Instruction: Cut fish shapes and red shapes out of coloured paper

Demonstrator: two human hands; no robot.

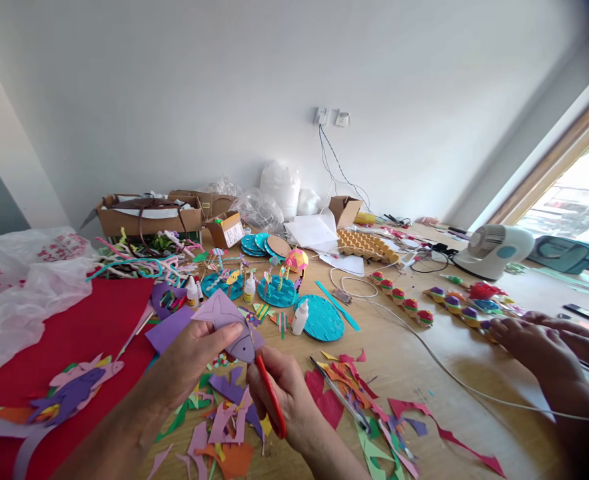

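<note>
My left hand (202,343) pinches a piece of lilac paper (223,312) with a fish outline drawn on it in dark line. My right hand (287,383) grips a pair of red-handled scissors (273,399), whose blades meet the paper's edge near the drawn fish's head. The blades are mostly hidden by the paper. Beneath both hands lie coloured paper scraps (229,417). To the left, several cut paper fish (69,390) rest in a pile on a red sheet (92,320).
Blue round discs (319,319) with small decorations stand mid-table, beside a white glue bottle (300,317). Another person's hands (539,343) touch a painted egg-carton strip (454,305) at right. A white fan (494,252), a white cable (424,343) and cardboard boxes (147,217) are farther back.
</note>
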